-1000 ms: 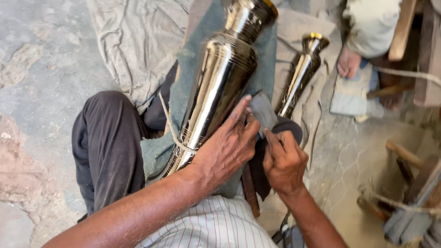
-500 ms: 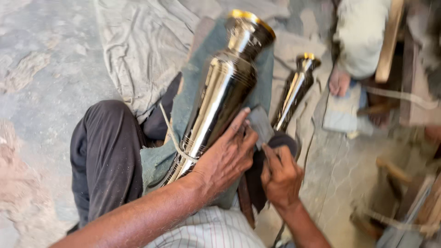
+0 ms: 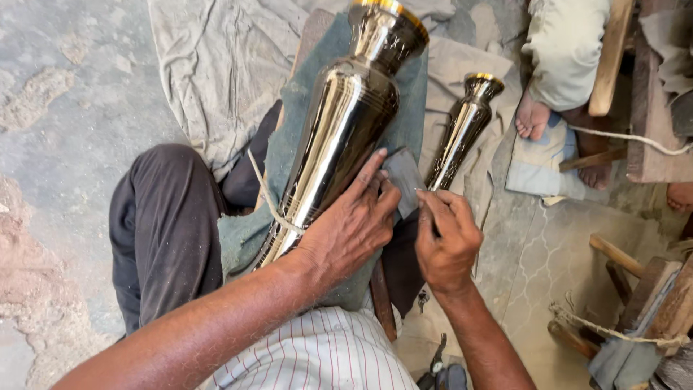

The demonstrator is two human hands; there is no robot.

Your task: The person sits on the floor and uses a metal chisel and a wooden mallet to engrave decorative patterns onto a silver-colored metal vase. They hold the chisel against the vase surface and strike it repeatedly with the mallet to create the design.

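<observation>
Head view: large metal vase lies on green cloth across the lap.
Left hand: fingers spread on its gleaming body.
Right hand: pinching grey abrasive sheet.
Progress: surface already mirror-bright; lower side apparently left.

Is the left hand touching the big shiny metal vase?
Touching. The head view shows the left hand lying flat on the side of the big vase, with no gap between palm and metal.

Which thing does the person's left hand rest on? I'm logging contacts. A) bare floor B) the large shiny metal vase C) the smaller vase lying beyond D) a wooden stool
B: the left hand lies flat on the large shiny metal vase across the lap.
</observation>
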